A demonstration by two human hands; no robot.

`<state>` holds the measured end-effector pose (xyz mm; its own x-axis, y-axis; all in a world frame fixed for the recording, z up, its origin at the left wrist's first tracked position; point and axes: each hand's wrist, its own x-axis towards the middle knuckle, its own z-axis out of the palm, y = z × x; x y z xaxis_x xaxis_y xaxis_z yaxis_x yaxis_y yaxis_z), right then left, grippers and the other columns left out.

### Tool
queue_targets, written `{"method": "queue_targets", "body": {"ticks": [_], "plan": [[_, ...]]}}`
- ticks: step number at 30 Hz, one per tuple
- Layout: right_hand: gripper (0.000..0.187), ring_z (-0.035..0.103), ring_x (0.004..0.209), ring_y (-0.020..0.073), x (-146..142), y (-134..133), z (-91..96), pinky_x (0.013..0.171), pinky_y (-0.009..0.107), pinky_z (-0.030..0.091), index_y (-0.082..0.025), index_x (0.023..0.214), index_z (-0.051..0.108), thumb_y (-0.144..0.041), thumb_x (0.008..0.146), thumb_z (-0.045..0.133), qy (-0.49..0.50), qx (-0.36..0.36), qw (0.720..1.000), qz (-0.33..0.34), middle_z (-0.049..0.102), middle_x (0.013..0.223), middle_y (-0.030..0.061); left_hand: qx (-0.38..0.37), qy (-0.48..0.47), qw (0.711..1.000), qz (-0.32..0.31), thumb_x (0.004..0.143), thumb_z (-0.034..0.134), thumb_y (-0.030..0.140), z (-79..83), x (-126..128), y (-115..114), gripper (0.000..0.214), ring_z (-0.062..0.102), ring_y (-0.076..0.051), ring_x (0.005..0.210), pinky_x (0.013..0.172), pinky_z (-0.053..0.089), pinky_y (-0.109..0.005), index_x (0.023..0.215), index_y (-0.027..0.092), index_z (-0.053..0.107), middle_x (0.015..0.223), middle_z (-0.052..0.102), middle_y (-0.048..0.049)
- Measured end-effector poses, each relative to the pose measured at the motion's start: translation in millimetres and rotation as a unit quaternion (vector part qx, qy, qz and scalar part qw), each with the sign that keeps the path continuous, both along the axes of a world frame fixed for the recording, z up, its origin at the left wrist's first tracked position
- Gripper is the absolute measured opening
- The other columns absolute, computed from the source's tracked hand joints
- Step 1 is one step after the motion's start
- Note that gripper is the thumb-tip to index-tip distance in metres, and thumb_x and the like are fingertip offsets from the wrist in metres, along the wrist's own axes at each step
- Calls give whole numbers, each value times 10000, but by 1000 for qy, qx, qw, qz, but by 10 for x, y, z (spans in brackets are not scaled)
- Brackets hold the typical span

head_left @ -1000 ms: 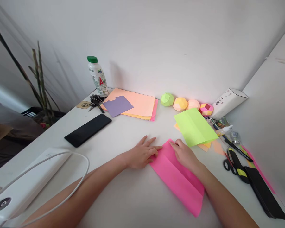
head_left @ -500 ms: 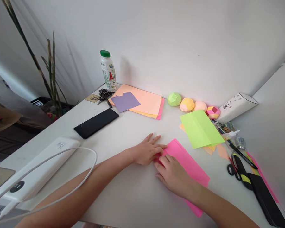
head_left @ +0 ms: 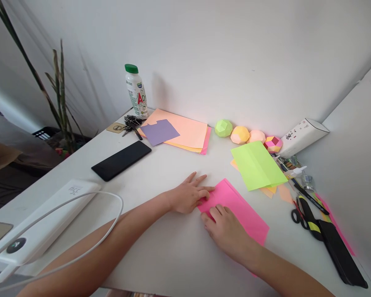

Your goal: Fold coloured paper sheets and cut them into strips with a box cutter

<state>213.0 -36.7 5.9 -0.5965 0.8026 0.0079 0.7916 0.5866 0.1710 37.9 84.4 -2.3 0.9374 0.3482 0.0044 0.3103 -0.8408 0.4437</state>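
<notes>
A folded sheet of bright pink paper [head_left: 241, 206] lies slantwise on the white table in front of me. My left hand [head_left: 187, 194] rests at its upper left end, fingers spread, with some fingertips pressing on the paper's corner. Just to the right, my right hand [head_left: 227, 229] lies over the paper's near-left edge with its fingers curled and pressed down on it. The right hand and forearm cover part of the lower portion of the sheet. Beyond it lies a creased lime-green sheet [head_left: 255, 165], touched by neither hand.
Scissors [head_left: 299, 216], a black knife sheath [head_left: 340, 253] and a pen [head_left: 311, 197] lie at right. Several paper balls [head_left: 223, 128] line the wall. Coloured sheets [head_left: 188, 134], a bottle [head_left: 136, 93], keys [head_left: 132, 123], a phone [head_left: 121, 161] and a corded power bank [head_left: 55, 218] are left.
My right hand has slid slightly down along the pink paper, away from the left hand. The near flap of the sheet now lies folded over. The view has shifted a little.
</notes>
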Motion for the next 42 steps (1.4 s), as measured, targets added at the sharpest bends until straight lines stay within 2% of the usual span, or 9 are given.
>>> {"method": "queue_targets", "body": {"ticks": [6,9,14,17,21,27,34,37,42], "plan": [[259,516,787,218,64,-116,186,645,338,420,-175,1112,598,-225,861,562,43,-13,999,-27,584,835,67,45,10,999,2,925,361,172,-11,-17,-51,219,39,-273,1423,1129,31,-553,1082,228,504,1486,343,49],[295,508,1012,274,254,-377,254,836,439,433,-172,1174,568,-254,899,502,131,78,985,-87,582,1039,122,99,19,995,17,913,361,153,-11,-34,-145,243,82,-267,1420,1136,44,-533,1083,205,527,1489,340,25],[340,532,1008,281,533,-967,80,805,453,483,-173,1195,538,-348,911,475,282,223,855,-374,542,1097,146,257,61,963,57,786,530,233,-89,-9,-649,282,289,-361,1351,1117,66,-555,1027,121,625,1387,466,-165],[359,591,920,233,517,-1113,-22,738,379,529,-191,1206,526,-381,905,477,371,177,790,-455,584,1093,125,326,66,940,75,738,586,379,-162,-15,-1125,368,445,-388,1243,1129,53,-537,980,118,683,1196,620,-189],[372,626,984,225,441,-1076,-54,796,346,545,-198,1198,558,-395,889,490,426,106,754,-489,647,1121,105,342,58,937,44,740,570,539,-177,-75,-1565,488,521,-419,1141,1105,135,-583,942,120,717,1068,665,-199],[354,670,936,238,403,-1127,-100,760,353,568,-148,1138,617,-354,888,474,381,108,778,-488,696,1066,119,338,104,936,5,822,558,458,-74,1,-1560,301,619,-348,871,1025,257,-583,757,203,705,732,655,-99],[288,610,610,158,351,-1206,-120,510,254,483,-143,1074,632,-235,935,397,277,131,830,-466,644,763,61,337,90,937,-22,807,578,481,-90,75,-1447,318,576,-311,715,847,362,-577,698,196,667,628,571,-71],[303,582,600,148,328,-1208,-150,500,249,456,-123,1096,626,-196,939,377,254,117,835,-474,618,772,63,312,85,946,-31,849,527,433,-14,81,-1378,282,553,-275,714,763,400,-497,804,199,677,727,606,-84],[320,550,581,137,320,-1224,-185,486,243,428,-106,1111,619,-156,935,356,239,107,842,-472,586,748,51,271,19,962,-27,840,455,548,-39,86,-1229,503,544,-299,835,764,369,-487,1170,208,624,1238,574,-143]]}}
